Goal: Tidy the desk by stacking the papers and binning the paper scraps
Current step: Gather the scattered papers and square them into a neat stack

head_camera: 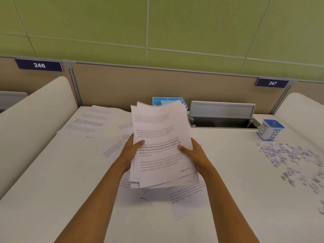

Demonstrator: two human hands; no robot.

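Observation:
A loose stack of printed papers (157,134) stands nearly upright above the middle of the white desk (70,181), its edges uneven. My left hand (130,149) grips its left side and my right hand (194,154) grips its right side, thumbs on the front sheet. More printed sheets lie flat on the desk: a sheet at the back left (87,122), others left of the stack (113,149), and some under it (185,195). Small paper scraps (294,160) are scattered at the right. A small blue-rimmed box marked BIN (269,130) stands behind the scraps.
A blue desk organiser (158,100) stands at the back behind the held stack. A grey cable hatch (222,116) is open along the back edge. White side panels rise at the left (35,120) and the right (301,106) of the desk.

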